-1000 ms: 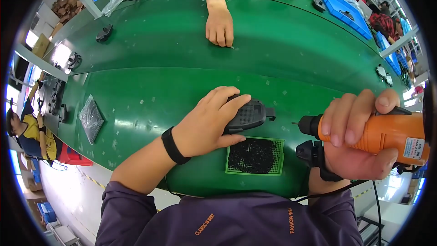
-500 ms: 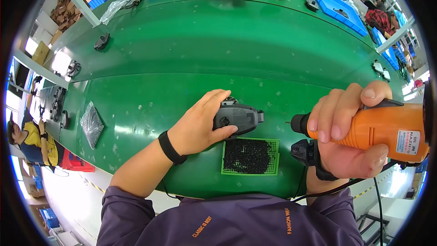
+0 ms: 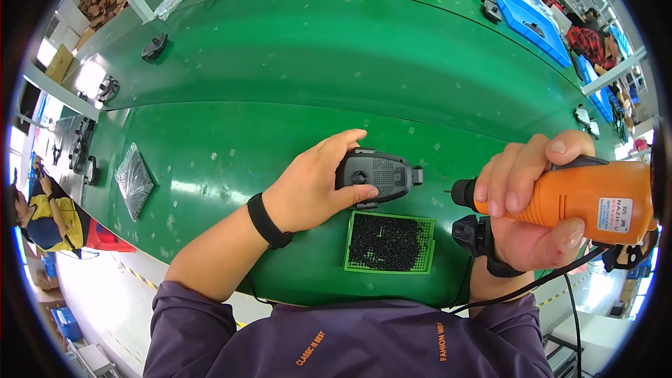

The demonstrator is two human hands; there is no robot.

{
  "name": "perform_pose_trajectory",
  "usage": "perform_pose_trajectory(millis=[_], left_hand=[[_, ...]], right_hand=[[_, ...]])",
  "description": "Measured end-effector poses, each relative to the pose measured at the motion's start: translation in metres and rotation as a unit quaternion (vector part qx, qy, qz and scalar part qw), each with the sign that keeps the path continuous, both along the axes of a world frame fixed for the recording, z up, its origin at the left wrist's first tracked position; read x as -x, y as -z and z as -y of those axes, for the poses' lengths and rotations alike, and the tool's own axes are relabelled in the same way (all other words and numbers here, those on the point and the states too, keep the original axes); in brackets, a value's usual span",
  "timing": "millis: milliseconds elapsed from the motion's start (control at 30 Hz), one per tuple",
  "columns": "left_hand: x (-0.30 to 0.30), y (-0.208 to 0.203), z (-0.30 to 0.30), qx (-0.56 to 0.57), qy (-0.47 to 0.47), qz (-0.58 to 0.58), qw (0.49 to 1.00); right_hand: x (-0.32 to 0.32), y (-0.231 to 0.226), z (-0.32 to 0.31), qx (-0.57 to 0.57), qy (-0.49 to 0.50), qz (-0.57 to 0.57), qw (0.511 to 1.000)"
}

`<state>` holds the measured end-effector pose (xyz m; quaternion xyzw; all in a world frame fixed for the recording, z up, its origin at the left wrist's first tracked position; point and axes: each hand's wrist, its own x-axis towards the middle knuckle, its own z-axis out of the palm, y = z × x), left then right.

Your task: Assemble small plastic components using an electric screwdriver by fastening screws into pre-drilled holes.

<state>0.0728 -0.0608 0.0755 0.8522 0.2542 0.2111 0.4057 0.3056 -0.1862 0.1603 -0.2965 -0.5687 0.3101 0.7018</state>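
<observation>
My left hand (image 3: pixel 308 185) grips a dark grey plastic housing (image 3: pixel 388 176) by its left end, with the thumb on top and the fingers along the far side. The housing lies on the green table and has a mesh-patterned face, a round dark recess and a small tab at its right end. My right hand (image 3: pixel 514 185) is wrapped round an orange electric screwdriver (image 3: pixel 584 196). Its thin bit (image 3: pixel 448 190) points left toward the housing, apart from it. Just below the housing sits a green tray (image 3: pixel 429 246) of small black screws (image 3: pixel 381 241).
A clear plastic bag (image 3: pixel 133 182) lies at the left. Dark housings (image 3: pixel 155 47) stand at the far left. Blue trays (image 3: pixel 528 24) are at the far right and far edge. A black cable (image 3: pixel 539 281) hangs from the screwdriver. A person in yellow (image 3: pixel 52 220) is off the left side.
The housing has turned slightly under my left hand and the metal part at its far edge no longer shows. The screwdriver is nearly unmoved. A co-worker's hand has drawn back at the far edge.
</observation>
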Motion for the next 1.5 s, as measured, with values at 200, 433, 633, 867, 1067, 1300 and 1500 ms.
perform_pose_trajectory(millis=[200, 433, 633, 867, 1067, 1300, 1500], left_hand=[[0.004, -0.002, -0.003, 0.050, -0.010, -0.036, 0.998], [-0.002, 0.009, -0.014, 0.161, 0.028, 0.021, 0.986], [0.000, 0.004, -0.017, 0.250, 0.028, 0.015, 0.968], [0.005, 0.014, -0.014, 0.183, 0.063, 0.065, 0.979], [0.008, -0.011, -0.013, -0.082, -0.006, 0.026, 0.996], [-0.040, -0.040, 0.013, 0.295, -0.008, 0.150, 0.944], [-0.029, -0.041, 0.027, 0.339, 0.024, 0.155, 0.927]], right_hand=[[-0.055, 0.002, -0.015, 0.007, -0.202, 0.085, 0.976], [-0.057, 0.055, -0.065, 0.377, -0.171, 0.125, 0.901], [0.009, 0.044, -0.061, 0.287, -0.105, 0.501, 0.809], [-0.018, 0.084, -0.055, 0.263, -0.086, 0.340, 0.899], [-0.011, 0.089, -0.050, 0.260, 0.003, 0.151, 0.954], [0.010, 0.065, -0.037, 0.191, -0.012, 0.008, 0.981], [-0.031, 0.075, -0.039, 0.382, -0.154, -0.213, 0.886]])
